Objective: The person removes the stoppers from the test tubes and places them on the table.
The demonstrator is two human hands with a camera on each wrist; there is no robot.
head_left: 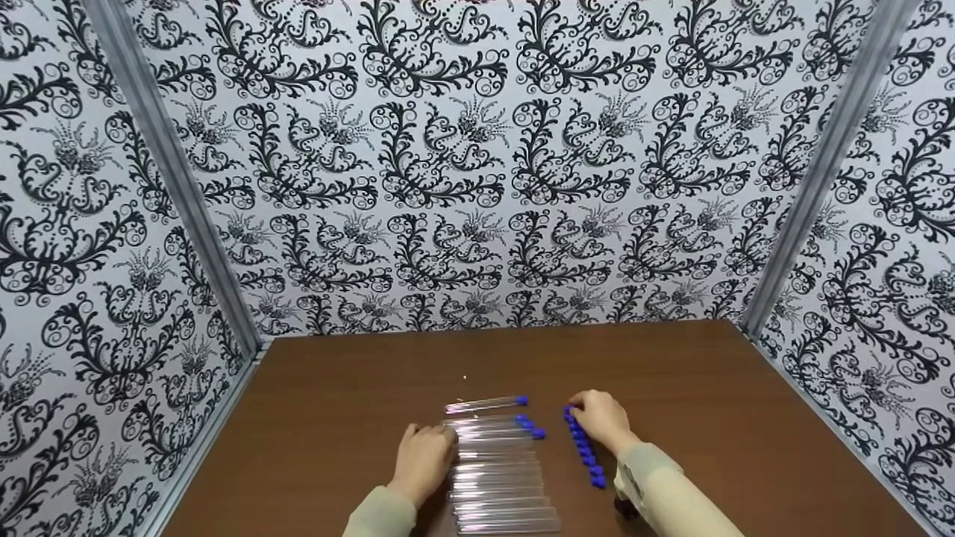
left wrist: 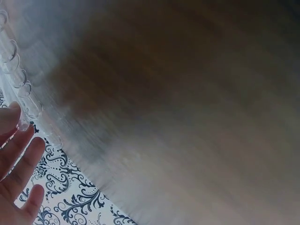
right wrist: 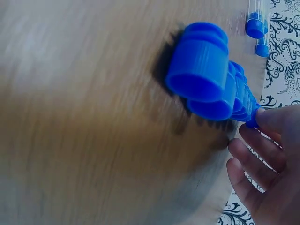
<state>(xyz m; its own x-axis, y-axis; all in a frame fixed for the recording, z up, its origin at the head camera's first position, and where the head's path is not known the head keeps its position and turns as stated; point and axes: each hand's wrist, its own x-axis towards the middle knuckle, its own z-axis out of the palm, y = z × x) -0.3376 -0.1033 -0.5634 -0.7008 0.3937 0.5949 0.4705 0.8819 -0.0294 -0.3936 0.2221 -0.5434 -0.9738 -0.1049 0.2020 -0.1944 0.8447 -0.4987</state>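
Observation:
A column of clear test tubes (head_left: 500, 473) lies side by side on the table, and several at the far end carry blue caps (head_left: 539, 433). My left hand (head_left: 423, 459) is at the left ends of the tubes. In the left wrist view its thumb (left wrist: 9, 117) and forefinger pinch the rounded end of one tube (left wrist: 22, 125). To the right of the tubes runs a row of loose blue caps (head_left: 583, 447). At the far end of that row my right hand (head_left: 603, 419) pinches a cap (right wrist: 252, 119) between thumb and forefinger, its other fingers spread.
One capped tube (head_left: 485, 405) lies a little apart, beyond the others. The brown table (head_left: 336, 395) is enclosed by patterned panels (head_left: 477, 186) at the back and both sides, with grey posts (head_left: 817, 171) in the corners. A small dark object (head_left: 625, 509) shows under the right wrist.

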